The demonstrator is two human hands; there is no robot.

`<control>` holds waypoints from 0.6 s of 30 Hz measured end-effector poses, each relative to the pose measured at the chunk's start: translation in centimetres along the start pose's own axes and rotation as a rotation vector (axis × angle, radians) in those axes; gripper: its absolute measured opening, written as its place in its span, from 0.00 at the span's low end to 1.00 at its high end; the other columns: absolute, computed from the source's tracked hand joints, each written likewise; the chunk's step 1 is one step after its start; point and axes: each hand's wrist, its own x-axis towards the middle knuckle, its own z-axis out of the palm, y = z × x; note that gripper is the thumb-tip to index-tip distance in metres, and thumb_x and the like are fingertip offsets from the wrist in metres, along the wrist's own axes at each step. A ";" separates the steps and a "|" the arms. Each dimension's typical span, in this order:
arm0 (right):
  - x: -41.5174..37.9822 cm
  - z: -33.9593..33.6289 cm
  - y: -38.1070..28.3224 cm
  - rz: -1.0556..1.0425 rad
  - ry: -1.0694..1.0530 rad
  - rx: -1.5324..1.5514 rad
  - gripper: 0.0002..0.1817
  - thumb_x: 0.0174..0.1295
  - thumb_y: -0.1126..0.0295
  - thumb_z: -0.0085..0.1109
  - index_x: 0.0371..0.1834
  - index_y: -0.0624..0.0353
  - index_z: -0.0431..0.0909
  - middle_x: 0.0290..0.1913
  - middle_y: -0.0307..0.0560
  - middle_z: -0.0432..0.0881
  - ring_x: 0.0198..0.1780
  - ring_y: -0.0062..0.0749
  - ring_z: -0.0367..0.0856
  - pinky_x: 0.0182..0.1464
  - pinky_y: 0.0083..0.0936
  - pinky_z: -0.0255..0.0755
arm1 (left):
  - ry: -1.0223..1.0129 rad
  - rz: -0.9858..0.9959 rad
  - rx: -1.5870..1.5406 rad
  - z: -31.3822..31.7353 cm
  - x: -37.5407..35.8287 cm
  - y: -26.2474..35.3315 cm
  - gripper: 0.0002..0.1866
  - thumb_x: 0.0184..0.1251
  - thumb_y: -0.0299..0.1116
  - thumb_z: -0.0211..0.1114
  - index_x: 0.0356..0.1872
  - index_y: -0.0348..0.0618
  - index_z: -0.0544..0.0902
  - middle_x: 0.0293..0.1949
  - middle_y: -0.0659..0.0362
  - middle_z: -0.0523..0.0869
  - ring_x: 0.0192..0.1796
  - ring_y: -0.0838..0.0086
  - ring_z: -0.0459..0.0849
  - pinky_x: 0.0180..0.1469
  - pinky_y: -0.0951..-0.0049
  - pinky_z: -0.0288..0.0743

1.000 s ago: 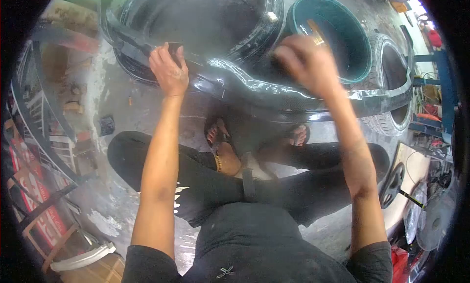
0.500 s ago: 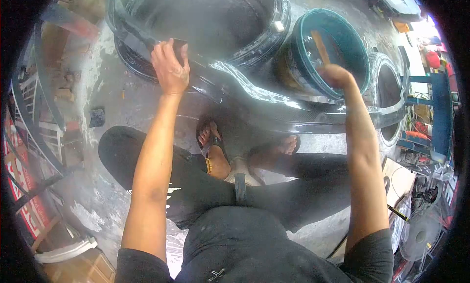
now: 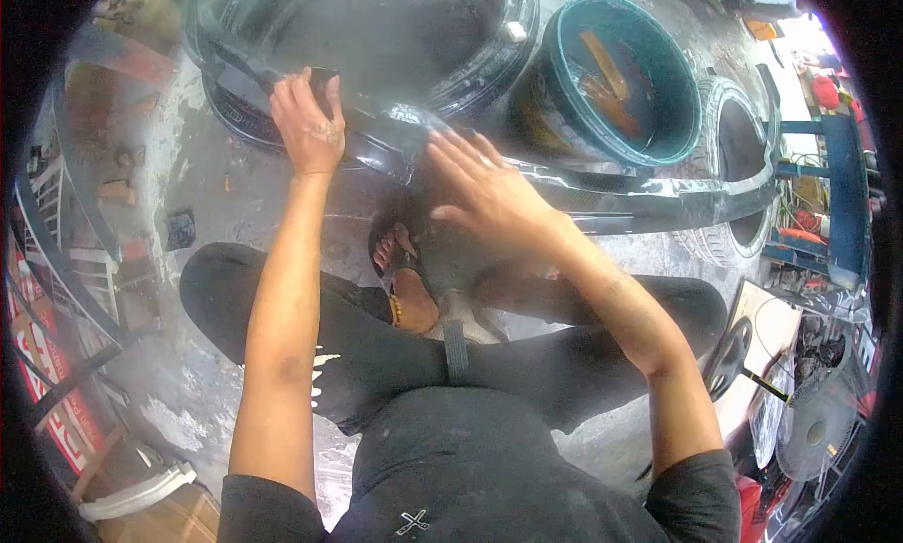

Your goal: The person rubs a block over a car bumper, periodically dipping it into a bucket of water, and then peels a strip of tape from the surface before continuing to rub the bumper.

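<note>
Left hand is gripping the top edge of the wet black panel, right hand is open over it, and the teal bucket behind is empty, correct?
Not quite. The head view shows the teal bucket is not empty: it holds dark water with orange-brown pieces in it. The rest stands: the left hand grips the top edge of the wet black panel, and the right hand is open over it, fingers spread.

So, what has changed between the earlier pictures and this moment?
The right hand has come away from the teal plastic bucket of water, moving left and toward the body; it now lies open and flat on the long glossy black car body panel. The left hand stayed pressed on a small dark sanding block at the panel's left end. The bucket and panel kept their places.
</note>
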 end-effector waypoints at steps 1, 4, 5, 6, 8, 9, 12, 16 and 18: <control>-0.8 -0.2 0.2 0.003 0.008 0.000 0.48 0.78 0.37 0.55 0.86 0.66 0.59 0.86 0.63 0.63 0.87 0.52 0.61 0.86 0.53 0.55 | 0.005 0.005 0.003 0.0 0.1 -0.1 0.22 0.80 0.40 0.70 0.60 0.31 0.80 0.55 0.41 0.81 0.61 0.45 0.79 0.64 0.47 0.73; -3.8 -1.9 1.5 0.293 -0.073 0.016 0.50 0.76 0.35 0.55 0.86 0.64 0.58 0.85 0.63 0.63 0.87 0.52 0.61 0.84 0.57 0.56 | 0.035 0.035 0.003 0.1 0.2 -0.1 0.22 0.80 0.41 0.69 0.61 0.30 0.79 0.55 0.41 0.81 0.61 0.45 0.79 0.64 0.47 0.73; -4.3 -2.0 2.2 0.388 0.032 0.011 0.44 0.77 0.34 0.54 0.78 0.64 0.70 0.78 0.67 0.74 0.79 0.55 0.74 0.76 0.56 0.68 | 0.034 0.050 -0.002 0.1 0.2 0.1 0.22 0.80 0.41 0.69 0.61 0.30 0.79 0.55 0.41 0.81 0.61 0.45 0.79 0.64 0.47 0.73; -4.5 -2.1 3.1 0.538 -0.022 0.042 0.37 0.78 0.36 0.54 0.67 0.63 0.79 0.66 0.68 0.81 0.68 0.57 0.82 0.67 0.55 0.75 | 0.025 0.042 -0.005 0.0 0.4 0.4 0.22 0.80 0.41 0.69 0.61 0.30 0.79 0.55 0.41 0.81 0.61 0.45 0.79 0.64 0.47 0.73; -4.6 -1.2 4.1 0.692 -0.058 0.100 0.34 0.79 0.38 0.54 0.56 0.62 0.87 0.55 0.69 0.89 0.57 0.59 0.90 0.59 0.54 0.81 | -0.034 0.012 -0.032 -0.6 0.7 0.6 0.23 0.81 0.42 0.69 0.60 0.30 0.79 0.56 0.41 0.81 0.61 0.44 0.79 0.65 0.48 0.72; -4.5 -0.4 4.4 0.706 0.012 0.080 0.31 0.80 0.41 0.53 0.44 0.61 0.88 0.44 0.67 0.89 0.47 0.62 0.90 0.51 0.54 0.83 | -0.037 0.038 -0.020 -1.2 0.9 1.2 0.23 0.81 0.42 0.69 0.60 0.30 0.79 0.56 0.41 0.81 0.61 0.44 0.79 0.65 0.48 0.72; -4.6 0.9 5.0 0.732 0.152 0.060 0.31 0.82 0.46 0.51 0.28 0.59 0.89 0.29 0.64 0.88 0.33 0.65 0.90 0.41 0.54 0.85 | -0.204 0.026 -0.211 -2.6 1.0 5.0 0.22 0.78 0.40 0.71 0.60 0.32 0.80 0.58 0.41 0.82 0.62 0.45 0.79 0.66 0.50 0.72; -4.6 1.4 5.4 0.726 0.214 0.080 0.32 0.82 0.51 0.49 0.24 0.59 0.89 0.27 0.66 0.87 0.32 0.66 0.90 0.41 0.55 0.85 | -0.441 0.068 -0.032 -2.3 -0.5 10.2 0.19 0.74 0.36 0.72 0.56 0.33 0.83 0.53 0.41 0.83 0.57 0.44 0.81 0.61 0.48 0.74; -4.7 1.9 5.7 0.714 0.229 0.090 0.31 0.82 0.51 0.49 0.25 0.60 0.89 0.27 0.66 0.87 0.31 0.66 0.90 0.41 0.55 0.85 | -0.446 0.083 -0.040 -1.6 -2.2 12.3 0.18 0.73 0.35 0.73 0.55 0.31 0.83 0.52 0.41 0.83 0.56 0.44 0.80 0.60 0.48 0.75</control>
